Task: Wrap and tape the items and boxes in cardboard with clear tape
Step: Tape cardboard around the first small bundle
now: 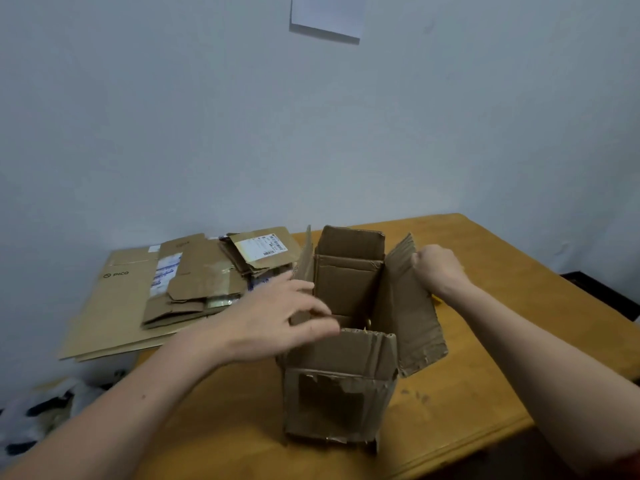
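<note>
One wide-angle camera sat on my head and looked forward and down across a wooden table (485,393). It was close to the work. My forearms came in from the two bottom corners, and my left hand (277,320) and right hand (438,268) met at an open cardboard box (341,403) just below the middle of the view. The camera faced a pale wall (207,133), which filled the upper half, with a sheet of paper (327,15) at the top edge. The table ran slantwise, its far corner to the right. Flattened cardboard (114,306) lay at the left, farther off than the box.
</note>
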